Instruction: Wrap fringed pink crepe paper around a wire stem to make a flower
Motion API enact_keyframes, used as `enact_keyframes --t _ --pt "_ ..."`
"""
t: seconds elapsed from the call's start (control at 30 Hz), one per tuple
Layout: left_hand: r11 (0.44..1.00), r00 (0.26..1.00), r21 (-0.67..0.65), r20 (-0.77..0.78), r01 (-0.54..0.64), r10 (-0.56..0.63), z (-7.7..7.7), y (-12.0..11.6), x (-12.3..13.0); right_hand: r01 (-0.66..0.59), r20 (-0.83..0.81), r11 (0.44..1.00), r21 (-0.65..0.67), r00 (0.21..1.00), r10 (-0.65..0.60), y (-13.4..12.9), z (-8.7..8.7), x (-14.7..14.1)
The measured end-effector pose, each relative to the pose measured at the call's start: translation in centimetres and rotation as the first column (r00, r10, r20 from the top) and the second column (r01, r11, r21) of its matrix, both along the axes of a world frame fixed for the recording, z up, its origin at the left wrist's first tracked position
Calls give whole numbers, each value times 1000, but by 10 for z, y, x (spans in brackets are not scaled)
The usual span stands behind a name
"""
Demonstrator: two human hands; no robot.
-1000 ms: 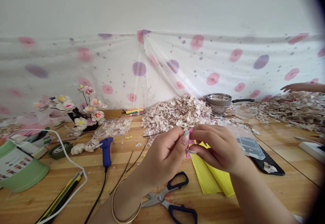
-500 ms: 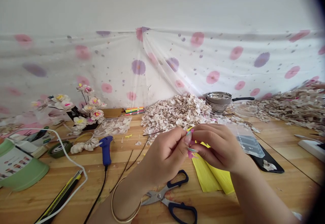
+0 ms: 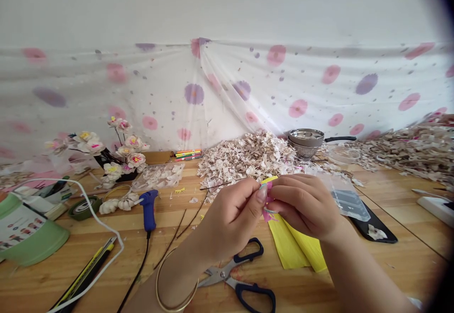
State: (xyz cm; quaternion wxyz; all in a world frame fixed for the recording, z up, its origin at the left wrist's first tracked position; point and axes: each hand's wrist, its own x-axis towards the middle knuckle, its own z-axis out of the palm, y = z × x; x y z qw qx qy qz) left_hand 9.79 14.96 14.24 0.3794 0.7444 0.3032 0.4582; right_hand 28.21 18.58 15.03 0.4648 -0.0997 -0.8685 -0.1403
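My left hand (image 3: 236, 216) and my right hand (image 3: 307, 204) meet above the table. Between their pinched fingertips is a small piece of pink fringed paper (image 3: 268, 215), mostly hidden by the fingers. Folded yellow crepe paper (image 3: 292, 247) lies under my right hand. Below my left wrist lie scissors (image 3: 227, 273) with dark blue handles, blades slightly apart. Thin brown stems (image 3: 175, 235) rest left of my left hand.
A blue glue gun (image 3: 149, 209) with a black cord lies at left, near a green container (image 3: 39, 242) and a vase of paper flowers (image 3: 131, 152). Behind my hands are heaped petals (image 3: 248, 157) and stacked metal bowls (image 3: 305, 140). A black tray (image 3: 381, 225) is at right.
My right fingers have shifted slightly and curl more around the pink paper, with a bit more of it showing. My left hand stays almost still.
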Motion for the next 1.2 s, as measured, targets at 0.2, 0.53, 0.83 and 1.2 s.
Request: enact_keyframes --t 0.2,0.53,0.83,1.2 --pt "1000 1000 12 -10 5 -5 -1 0 0 63 -7 995 78 998 -62 -1 -1 -1" --pt "999 1000 44 -14 -17 18 3 -2 1 85 -5 991 104 996 -85 0 -2 -2" --pt "998 999 55 -22 -28 30 3 -2 0 47 -59 994 101 997 -42 1 -4 -5" --pt "996 1000 89 -21 -16 18 4 -4 0 26 -26 996 86 999 -24 -4 -2 -1"
